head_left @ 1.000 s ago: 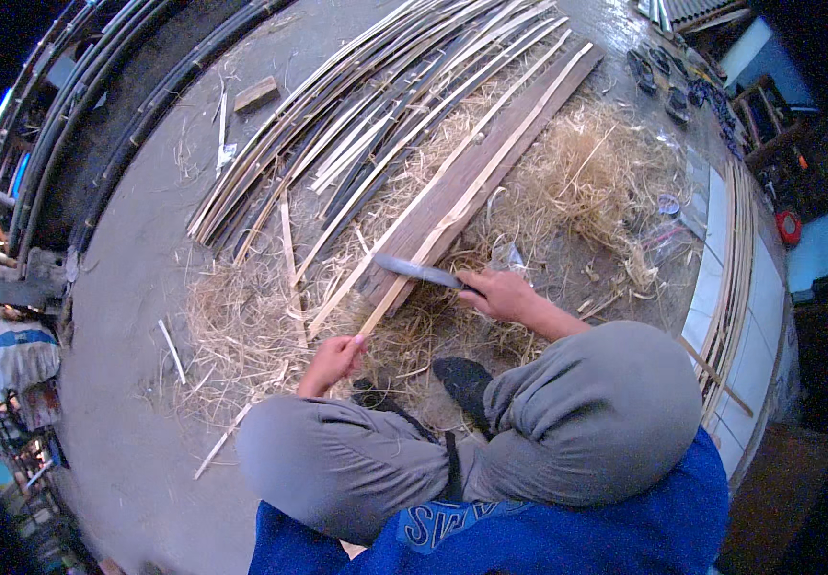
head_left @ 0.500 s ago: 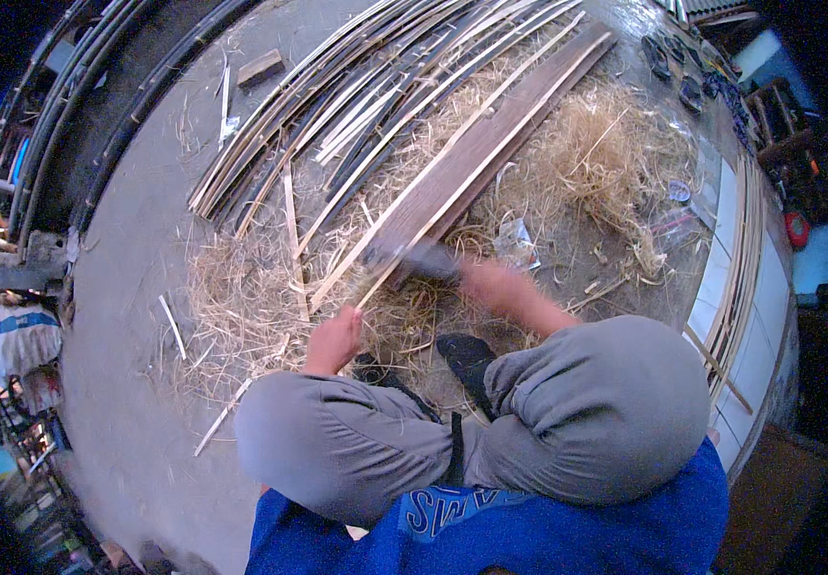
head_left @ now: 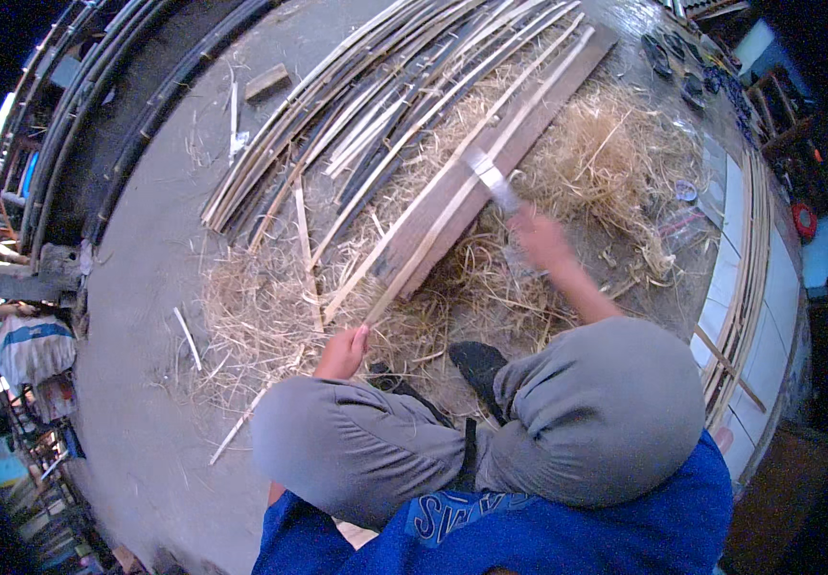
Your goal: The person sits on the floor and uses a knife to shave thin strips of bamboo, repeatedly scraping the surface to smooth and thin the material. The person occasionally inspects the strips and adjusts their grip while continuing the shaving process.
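Note:
My left hand [head_left: 342, 353] is closed around the near end of a pale bamboo strip [head_left: 412, 268]. This strip runs away from me along a brown wooden plank [head_left: 541, 115], which lies slantwise on the floor. In my right hand [head_left: 541, 238] is a knife with a broad, shiny blade [head_left: 494, 180], slightly blurred. The blade lies across the strip about midway along the plank; whether it touches cannot be made out. Another pale strip [head_left: 404, 222] lies along the plank's left side.
Several dark and pale bamboo strips [head_left: 323, 105] lie fanned out beyond the plank. Curly shavings [head_left: 591, 144] cover the floor around it. A small wood block [head_left: 266, 82] is at far left, and long thin strips [head_left: 745, 287] rest on white tiles at right.
My right hand and the knife have moved away from me along the strip, from the plank's near end to about its middle. My left hand keeps hold of the strip's end.

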`<state>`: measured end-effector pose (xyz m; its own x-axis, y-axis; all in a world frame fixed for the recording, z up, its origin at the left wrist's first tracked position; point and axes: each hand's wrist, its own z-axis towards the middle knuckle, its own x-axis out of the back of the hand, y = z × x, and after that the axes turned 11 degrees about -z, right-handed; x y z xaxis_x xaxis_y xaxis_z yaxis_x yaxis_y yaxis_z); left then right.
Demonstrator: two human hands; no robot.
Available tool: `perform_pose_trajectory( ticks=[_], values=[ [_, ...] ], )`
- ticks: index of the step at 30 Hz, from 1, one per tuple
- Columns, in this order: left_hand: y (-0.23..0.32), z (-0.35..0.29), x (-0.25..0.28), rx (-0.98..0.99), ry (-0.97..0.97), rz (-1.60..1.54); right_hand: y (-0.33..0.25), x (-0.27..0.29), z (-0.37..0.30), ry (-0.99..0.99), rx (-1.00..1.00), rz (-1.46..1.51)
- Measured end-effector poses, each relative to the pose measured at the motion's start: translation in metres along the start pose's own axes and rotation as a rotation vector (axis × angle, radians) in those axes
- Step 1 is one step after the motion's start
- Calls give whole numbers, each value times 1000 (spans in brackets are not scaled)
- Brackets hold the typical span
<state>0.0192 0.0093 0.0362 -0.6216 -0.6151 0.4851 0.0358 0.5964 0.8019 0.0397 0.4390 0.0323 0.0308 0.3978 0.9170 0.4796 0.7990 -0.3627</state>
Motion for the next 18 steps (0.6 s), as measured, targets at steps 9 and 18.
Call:
perform_pose_trajectory(
  ticks=[9,18],
  values=[
    [-6,15,11,307,-170,-472,-53,-54,-77,-288,731,-126],
    [8,25,4,99,-159,-253,-19,-24,-47,-19,571,-140]
  ],
)
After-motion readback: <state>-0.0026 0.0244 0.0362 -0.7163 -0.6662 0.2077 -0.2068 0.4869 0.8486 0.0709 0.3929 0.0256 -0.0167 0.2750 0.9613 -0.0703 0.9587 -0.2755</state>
